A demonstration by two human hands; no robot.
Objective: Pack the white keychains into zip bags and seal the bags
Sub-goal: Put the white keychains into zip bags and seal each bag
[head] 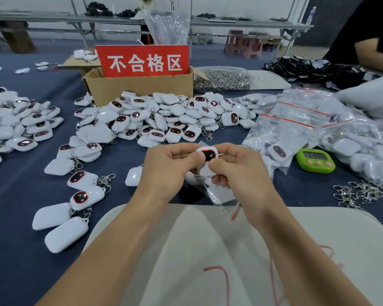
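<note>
Centrally, your left hand (170,166) and right hand (243,173) both pinch one white keychain (208,159), thumbs on its front, above the blue table (13,195). Just beneath lies a clear zip bag (221,195); loose keychains (164,115) are heaped beyond.

Both arms are bare and come up from the bottom, left forearm (119,239) from the lower left and right forearm (296,239) from the lower right, angling in so the hands meet in the middle. The left hand (168,168) and right hand (241,173) sit knuckle to knuckle, both gripping one white keychain (208,154) between them. The left thumb (195,159) presses on its left edge, and the right thumb (217,167) lies across the lower part. The right fingers (219,182) curl underneath. Wrists are pretty much straight and backs of the hands face up.
</note>
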